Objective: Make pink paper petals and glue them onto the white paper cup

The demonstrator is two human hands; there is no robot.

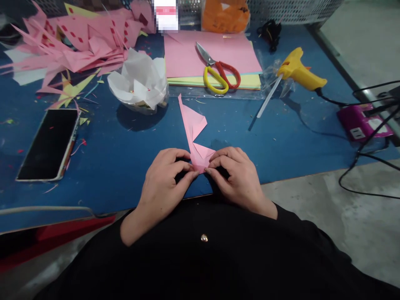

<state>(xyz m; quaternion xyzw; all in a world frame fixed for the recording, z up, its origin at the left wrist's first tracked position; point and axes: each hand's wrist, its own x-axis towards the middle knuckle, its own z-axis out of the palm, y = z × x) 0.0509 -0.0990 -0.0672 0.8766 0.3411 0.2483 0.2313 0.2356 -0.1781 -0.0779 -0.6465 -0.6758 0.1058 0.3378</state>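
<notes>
A pink piece of paper (197,146), creased and cut into pointed shapes, lies at the table's near edge. Its long thin strip points away from me, with two angular flaps to the right of it. My left hand (170,175) pinches the paper's lower left edge between thumb and fingers. On the lower right edge, my right hand (234,175) grips it the same way, its thumb close to the left one. The fingertips partly cover the paper's near end, where a narrow band looks folded over.
Scissors (215,68) rest on stacked coloured paper (184,54). Right of them are a yellow glue gun (300,71) and a purple power socket box (359,123) with cables. Leftward are a white paper-lined bowl (139,83), pink paper scraps (78,58) and a phone (48,143).
</notes>
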